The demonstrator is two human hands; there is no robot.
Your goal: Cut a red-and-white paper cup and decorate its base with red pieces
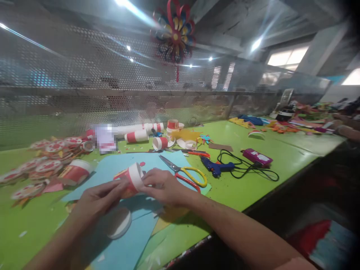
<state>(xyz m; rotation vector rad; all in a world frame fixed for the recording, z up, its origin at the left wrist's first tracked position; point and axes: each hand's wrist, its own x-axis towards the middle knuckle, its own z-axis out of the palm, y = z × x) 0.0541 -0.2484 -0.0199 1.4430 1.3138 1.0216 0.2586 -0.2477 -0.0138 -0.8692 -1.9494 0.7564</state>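
Observation:
Above the light blue paper (135, 232) I hold a red and white paper cup (134, 179) tilted on its side. My left hand (108, 195) is closed on the cup's left part. At its white rim, the fingers of my right hand (160, 185) pinch the edge. A round white disc (120, 224) lies on the paper just below the cup. Beside my right hand rest scissors (182, 170) with yellow and red handles, blades pointing away to the left. Another red and white paper cup (75, 171) lies on its side to the left.
On the green table (253, 187), a blue glue gun (216, 167) is at right beside a purple box (257, 157) with a black cable. Several flower-patterned paper pieces (49, 165) are at left. More cups (137, 136) stand and lie along the back near a perforated metal screen (140, 75).

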